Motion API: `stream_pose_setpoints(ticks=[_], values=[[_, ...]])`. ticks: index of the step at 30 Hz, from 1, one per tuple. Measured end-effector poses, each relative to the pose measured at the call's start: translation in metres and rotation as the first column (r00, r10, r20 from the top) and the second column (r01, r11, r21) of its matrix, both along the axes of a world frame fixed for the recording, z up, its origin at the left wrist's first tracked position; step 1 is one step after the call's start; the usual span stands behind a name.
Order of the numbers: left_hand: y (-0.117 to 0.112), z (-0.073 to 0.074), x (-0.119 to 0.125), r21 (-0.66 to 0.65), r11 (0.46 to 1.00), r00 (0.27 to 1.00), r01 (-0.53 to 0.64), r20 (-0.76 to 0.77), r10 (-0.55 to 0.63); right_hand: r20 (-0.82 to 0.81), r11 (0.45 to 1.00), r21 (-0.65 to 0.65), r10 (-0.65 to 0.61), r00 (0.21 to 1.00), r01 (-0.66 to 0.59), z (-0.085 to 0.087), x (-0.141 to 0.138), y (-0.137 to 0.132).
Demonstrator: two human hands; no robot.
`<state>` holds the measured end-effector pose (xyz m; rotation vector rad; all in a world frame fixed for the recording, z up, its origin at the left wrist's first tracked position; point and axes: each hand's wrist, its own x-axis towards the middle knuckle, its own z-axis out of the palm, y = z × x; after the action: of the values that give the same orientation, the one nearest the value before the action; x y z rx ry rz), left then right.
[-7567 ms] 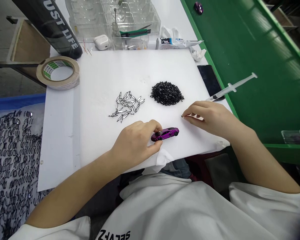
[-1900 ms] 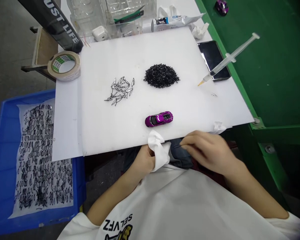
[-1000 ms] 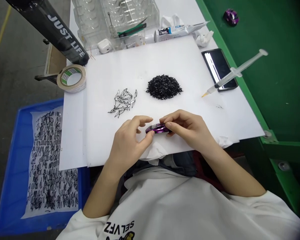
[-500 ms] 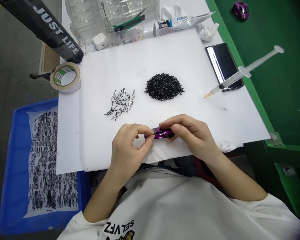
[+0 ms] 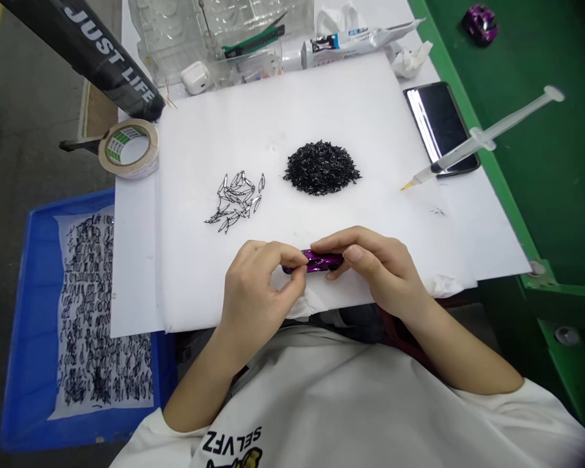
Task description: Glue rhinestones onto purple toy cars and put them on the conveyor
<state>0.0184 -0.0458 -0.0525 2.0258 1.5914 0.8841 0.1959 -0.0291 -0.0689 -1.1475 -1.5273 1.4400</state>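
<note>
A small shiny purple toy car body (image 5: 322, 262) is between my two hands, over the near edge of a white foam board (image 5: 190, 286). My right hand (image 5: 383, 266) grips its right end between thumb and fingers. My left hand (image 5: 260, 286) is closed at the car's left part, thumb and forefinger tips pinched against it; whether a tiny part sits between them is hidden. Beyond the hands lie a heap of small black pieces (image 5: 322, 169) and, to its left, a loose cluster of thin clear pieces with black outlines (image 5: 236, 198).
A syringe (image 5: 455, 159) with a yellow tip rests across a phone (image 5: 439, 123) at right. A tape roll (image 5: 129, 149) stands at left, above a blue crate (image 5: 22, 325). Clear plastic trays (image 5: 166, 32) line the back. Another purple car body (image 5: 481, 25) sits on the green surface.
My left hand has shifted slightly right along the car, its fingertips now further over the body. My right hand keeps its hold; the whole view has shifted a little.
</note>
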Motion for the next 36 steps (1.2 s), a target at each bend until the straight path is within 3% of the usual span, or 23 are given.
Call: stream_pose_setpoints(ticks=[6,14,17,20,26,29,36], values=[[0.000,0.004,0.003,0.009,0.999,0.997,0.036,-0.069,-0.035,0.004,0.999,0.033,0.029,1.000,-0.029,-0.004,0.001,-0.001],[0.000,-0.001,0.001,-0.220,0.973,0.996,0.071,-0.042,-0.082,0.122,0.981,0.163,0.089,0.989,-0.108,-0.002,0.002,-0.004],[0.000,-0.005,0.000,-0.256,0.965,0.998,0.049,-0.036,-0.060,0.248,0.932,0.350,0.009,0.969,-0.099,-0.001,0.001,-0.005],[0.000,-0.007,-0.001,-0.266,0.962,0.997,0.056,-0.033,-0.067,0.443,0.857,0.488,-0.083,0.893,-0.163,-0.001,-0.003,-0.006],[0.000,-0.007,-0.007,-0.287,0.952,0.994,0.106,0.020,-0.105,0.579,0.825,0.510,-0.120,0.806,-0.244,-0.002,-0.010,-0.007],[-0.001,-0.007,-0.011,-0.304,0.942,0.989,0.144,0.020,-0.145,0.575,0.817,0.517,-0.109,0.811,-0.257,-0.003,-0.008,-0.007],[-0.001,-0.006,-0.006,-0.293,0.950,0.993,0.110,-0.001,-0.116,0.551,0.822,0.519,-0.110,0.827,-0.236,-0.005,-0.006,-0.008]])
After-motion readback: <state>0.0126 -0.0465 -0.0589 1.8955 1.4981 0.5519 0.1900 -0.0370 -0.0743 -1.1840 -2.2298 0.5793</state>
